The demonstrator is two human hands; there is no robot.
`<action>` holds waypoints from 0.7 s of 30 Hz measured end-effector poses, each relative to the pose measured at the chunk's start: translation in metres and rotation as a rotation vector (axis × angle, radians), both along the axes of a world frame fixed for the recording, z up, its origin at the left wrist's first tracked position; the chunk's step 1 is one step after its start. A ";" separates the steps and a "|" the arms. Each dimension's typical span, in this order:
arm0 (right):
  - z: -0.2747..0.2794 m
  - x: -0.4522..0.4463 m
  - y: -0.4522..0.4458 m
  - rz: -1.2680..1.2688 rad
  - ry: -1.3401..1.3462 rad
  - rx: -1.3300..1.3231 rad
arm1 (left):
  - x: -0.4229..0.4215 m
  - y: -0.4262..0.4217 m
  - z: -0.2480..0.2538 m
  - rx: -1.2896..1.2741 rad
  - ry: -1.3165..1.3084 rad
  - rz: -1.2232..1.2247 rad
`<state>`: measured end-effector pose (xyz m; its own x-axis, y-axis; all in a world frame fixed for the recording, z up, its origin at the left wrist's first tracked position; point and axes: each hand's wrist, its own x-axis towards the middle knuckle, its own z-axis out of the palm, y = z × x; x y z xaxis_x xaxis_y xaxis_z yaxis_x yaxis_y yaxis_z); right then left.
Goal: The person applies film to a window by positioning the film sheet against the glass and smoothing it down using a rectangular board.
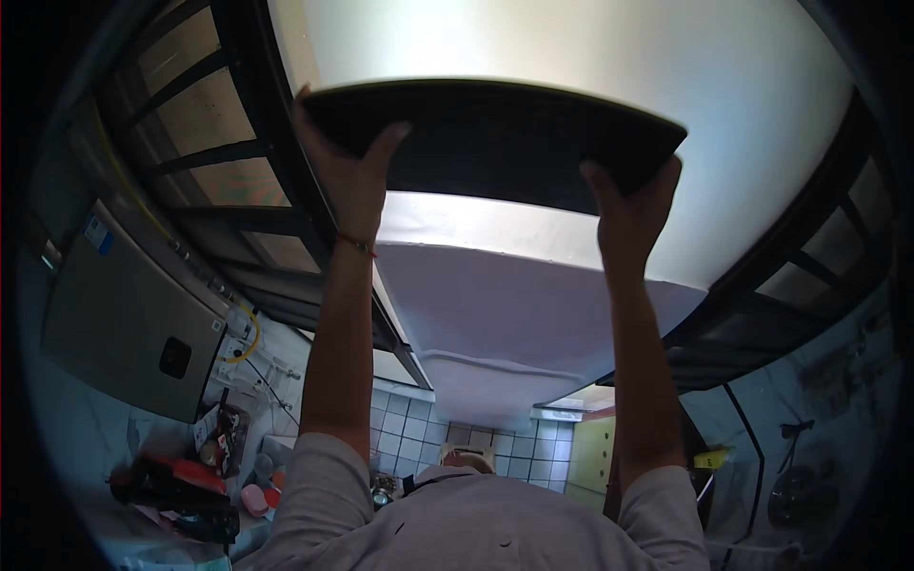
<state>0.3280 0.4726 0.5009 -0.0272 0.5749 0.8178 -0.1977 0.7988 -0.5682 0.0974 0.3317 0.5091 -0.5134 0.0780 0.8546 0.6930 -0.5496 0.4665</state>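
Note:
A wide dark board (490, 143) with a slightly curved upper edge spans the space between my raised arms. My left hand (354, 176) grips its left end, thumb lying across the near face and fingers around the edge. At the other end my right hand (636, 205) is closed on the board the same way, its thumb on the near face. A red string bracelet (358, 246) circles my left wrist. Behind the board is a large bright pale surface (590, 48), with a lilac-grey panel (505, 305) below it. Most fingers are hidden behind the board.
Dark barred frames (257, 147) flank both sides. On the left wall hangs a grey metal box (133, 314) beside a yellow hose (255, 333). Bottles and small containers (181, 485) crowd the lower left. Tiled floor (405, 419) shows below, near a yellow-green cabinet (592, 452). A pan (800, 495) hangs at right.

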 end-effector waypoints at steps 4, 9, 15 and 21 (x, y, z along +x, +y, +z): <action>-0.052 -0.012 -0.011 0.075 -0.021 -0.092 | -0.006 -0.007 -0.068 -0.019 -0.179 -0.069; -0.044 -0.012 -0.018 0.085 -0.039 -0.049 | -0.006 -0.016 -0.069 -0.027 -0.186 -0.015; 0.019 -0.016 -0.022 0.056 0.036 0.027 | -0.018 -0.019 0.013 0.091 -0.003 -0.005; -0.034 -0.031 -0.018 0.130 0.072 -0.001 | -0.026 -0.020 -0.032 0.019 -0.086 -0.017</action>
